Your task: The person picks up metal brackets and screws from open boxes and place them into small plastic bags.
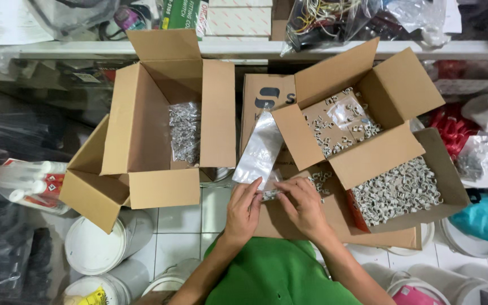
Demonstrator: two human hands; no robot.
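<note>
My left hand (243, 210) and my right hand (306, 206) both pinch the lower end of a clear plastic bag (260, 149), which stands upward between them over a flat cardboard sheet (275, 223). A few small white clips show inside the bag near my fingertips. Just right of my right hand, an open cardboard box (377, 155) holds loose white clips (340, 127), and a low cardboard tray (444, 178) beside it holds a pile of the same clips (396, 192). At the left, a bigger open box (142, 130) contains one filled clear bag of clips (184, 133).
White plastic buckets (94, 245) stand on the tiled floor below the boxes. Tubes with red caps (24, 181) lie at the far left. A shelf (255, 48) with packets and wires runs along the top. More bags and a teal bag (484, 217) sit at the right.
</note>
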